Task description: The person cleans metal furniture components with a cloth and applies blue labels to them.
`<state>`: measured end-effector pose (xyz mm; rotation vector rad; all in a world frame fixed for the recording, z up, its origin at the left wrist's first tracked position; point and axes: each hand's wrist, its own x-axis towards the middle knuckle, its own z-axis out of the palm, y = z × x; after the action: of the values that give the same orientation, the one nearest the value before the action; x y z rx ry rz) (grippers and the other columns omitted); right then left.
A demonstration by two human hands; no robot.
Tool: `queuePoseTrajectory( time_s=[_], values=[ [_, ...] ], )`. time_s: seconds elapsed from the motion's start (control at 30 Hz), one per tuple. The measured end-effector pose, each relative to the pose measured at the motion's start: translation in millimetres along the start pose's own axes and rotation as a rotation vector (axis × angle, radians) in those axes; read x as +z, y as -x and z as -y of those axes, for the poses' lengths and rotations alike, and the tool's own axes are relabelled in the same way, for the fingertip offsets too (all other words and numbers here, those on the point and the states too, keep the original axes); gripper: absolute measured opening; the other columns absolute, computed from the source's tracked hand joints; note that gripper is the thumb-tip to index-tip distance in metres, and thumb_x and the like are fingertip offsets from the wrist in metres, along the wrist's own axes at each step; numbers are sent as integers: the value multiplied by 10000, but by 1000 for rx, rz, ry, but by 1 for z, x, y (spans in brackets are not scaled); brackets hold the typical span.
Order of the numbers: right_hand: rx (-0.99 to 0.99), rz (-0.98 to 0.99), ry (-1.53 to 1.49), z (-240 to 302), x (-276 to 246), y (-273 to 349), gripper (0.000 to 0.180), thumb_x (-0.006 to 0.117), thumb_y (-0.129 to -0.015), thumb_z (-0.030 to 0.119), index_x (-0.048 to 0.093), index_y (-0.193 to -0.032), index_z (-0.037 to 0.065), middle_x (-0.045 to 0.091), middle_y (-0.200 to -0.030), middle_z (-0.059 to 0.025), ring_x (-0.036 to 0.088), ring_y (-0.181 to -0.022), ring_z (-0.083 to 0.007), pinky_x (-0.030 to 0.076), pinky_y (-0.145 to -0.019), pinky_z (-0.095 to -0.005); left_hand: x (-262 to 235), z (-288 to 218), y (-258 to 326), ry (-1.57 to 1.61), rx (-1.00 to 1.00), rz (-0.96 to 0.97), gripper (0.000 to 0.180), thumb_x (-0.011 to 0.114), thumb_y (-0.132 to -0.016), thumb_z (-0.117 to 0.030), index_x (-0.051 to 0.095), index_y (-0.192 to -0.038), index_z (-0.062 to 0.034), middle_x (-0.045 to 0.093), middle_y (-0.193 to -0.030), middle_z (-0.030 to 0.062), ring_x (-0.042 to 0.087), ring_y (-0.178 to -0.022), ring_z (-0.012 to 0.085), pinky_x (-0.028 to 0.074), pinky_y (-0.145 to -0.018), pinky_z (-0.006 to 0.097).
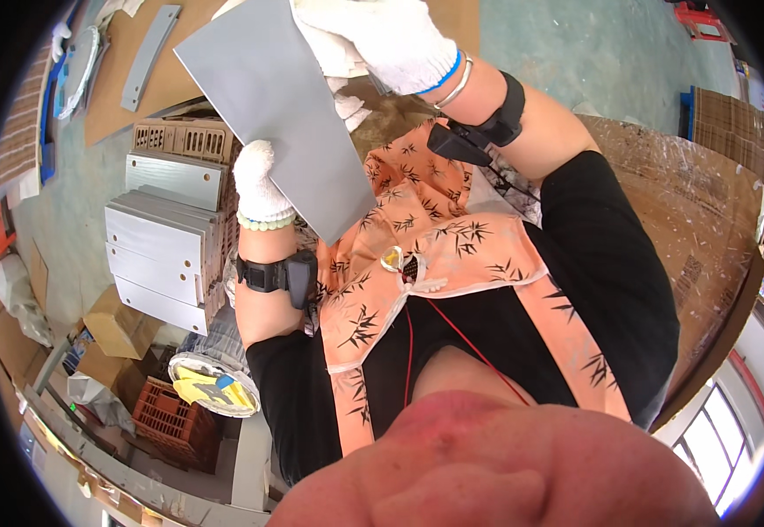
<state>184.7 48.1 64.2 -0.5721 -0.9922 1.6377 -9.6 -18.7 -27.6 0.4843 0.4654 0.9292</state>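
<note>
A flat grey panel (pixel 281 97) is held tilted in front of my apron, its lower corner close to the fabric. My left hand (pixel 263 180), in a white knitted glove, is closed on the panel's left edge. At the panel's upper right is my right hand (pixel 400 44), in a white glove with a blue cuff. Its fingers are bent over a crumpled white cloth (pixel 336 53) beside the panel's edge; the fingertips are partly hidden. More white cloth hangs just below it.
To my left stands a stack of white-grey boards (pixel 158 255) with drilled holes, next to a tan plastic crate (pixel 184 139). A narrow curved board (pixel 151 57) lies on brown cardboard (pixel 110 114). A red-brown crate (pixel 176 417) and a round container (pixel 215 385) are lower left. Cardboard (pixel 681 202) covers a surface at right.
</note>
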Motion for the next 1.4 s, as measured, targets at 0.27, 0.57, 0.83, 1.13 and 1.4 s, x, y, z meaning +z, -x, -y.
queuePoseTrajectory(
  time_s=[0.27,0.57,0.83,1.13,1.4],
  values=[
    [102,184,115,15,-16,-2,402,513,-949,88,604,-1330,-4,569,-630,28,431,-424,-40,340,-405,-179,12,-7,4,37,-37,27,833,837,-765,-226,450,-1451,45,582,-1373,228,633,-1199,353,567,-977,462],
    [145,87,-31,10,-16,4,434,521,-935,74,597,-1355,-10,583,-628,22,468,-426,-49,366,-400,-183,-1,0,-3,-17,-18,52,855,843,-748,-232,446,-1452,47,579,-1378,227,628,-1208,354,567,-974,464],
    [115,142,-58,2,-22,0,413,538,-952,96,604,-1347,-5,577,-619,34,444,-417,-39,345,-392,-186,0,0,-2,-22,-5,56,891,846,-732,-241,431,-1461,60,563,-1399,241,598,-1253,393,548,-1002,484],
    [43,286,-260,-7,-36,1,376,555,-985,131,606,-1322,-29,692,-796,-34,564,-536,-69,449,-477,-203,11,1,-9,-61,10,145,936,819,-790,-348,366,-1490,77,501,-1448,275,543,-1313,426,458,-1107,520],
    [-727,-19,1335,-32,-23,-7,293,649,-942,103,685,-1222,21,708,-1152,-161,688,-1046,-277,546,-903,-356,-31,-3,-20,38,134,-55,793,724,-873,-540,486,-1417,-14,601,-1325,178,619,-1186,311,532,-1009,458]
  ],
)
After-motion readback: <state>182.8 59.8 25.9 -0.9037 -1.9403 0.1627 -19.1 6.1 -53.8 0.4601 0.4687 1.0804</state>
